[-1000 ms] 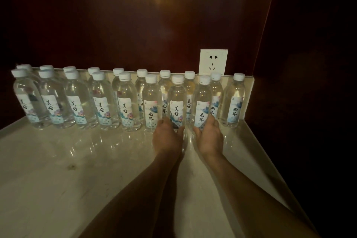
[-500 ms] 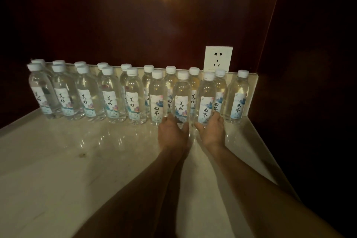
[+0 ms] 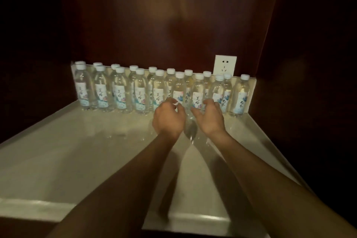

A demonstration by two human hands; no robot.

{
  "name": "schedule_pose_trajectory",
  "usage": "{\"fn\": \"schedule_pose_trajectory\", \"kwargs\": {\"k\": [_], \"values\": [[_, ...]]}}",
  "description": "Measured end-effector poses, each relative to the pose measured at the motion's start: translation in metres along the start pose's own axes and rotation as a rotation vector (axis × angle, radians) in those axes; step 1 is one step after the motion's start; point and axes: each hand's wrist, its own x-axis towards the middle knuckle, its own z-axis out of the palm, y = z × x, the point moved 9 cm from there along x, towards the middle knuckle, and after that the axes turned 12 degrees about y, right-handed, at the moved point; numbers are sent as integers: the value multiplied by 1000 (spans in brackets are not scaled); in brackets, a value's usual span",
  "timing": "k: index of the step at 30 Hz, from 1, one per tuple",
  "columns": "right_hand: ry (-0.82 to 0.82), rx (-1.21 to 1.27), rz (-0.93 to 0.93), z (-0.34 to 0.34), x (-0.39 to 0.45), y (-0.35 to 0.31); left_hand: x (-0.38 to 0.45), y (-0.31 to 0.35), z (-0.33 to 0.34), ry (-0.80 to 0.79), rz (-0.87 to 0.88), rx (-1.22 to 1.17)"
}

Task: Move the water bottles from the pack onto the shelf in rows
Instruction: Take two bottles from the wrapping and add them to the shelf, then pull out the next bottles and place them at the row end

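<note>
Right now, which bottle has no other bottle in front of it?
The bottle at the far right end, beside the wall. Every other back-row bottle has one standing in front.

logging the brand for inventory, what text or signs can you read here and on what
"美好": brush characters on the water bottle labels, clearest on the front row.
A second two-character text on other bottle labels: too blurred to read surely.
Small print on the labels: too small to read.
Wall socket: no text.
</note>
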Motion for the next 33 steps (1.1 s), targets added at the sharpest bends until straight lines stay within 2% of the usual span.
{"fn": "schedule_pose_trajectory", "kwargs": {"k": [6,9,18,25,33], "values": [[-17,117,-74,6,-92,-99,0,-38,-131,34,-45,-26],[-44,215,-140,22,-148,-158,-6,-69,-204,117,-61,4],[-307,426,-297,115,-343,-308,-30,-191,-431,377,-152,204],[-655,426,-451,205,-503,-366,-84,-315,-571,575,-412,366],[-1083,343,-368,317,-676,-362,-174,-481,-659,598,-844,556]]}}
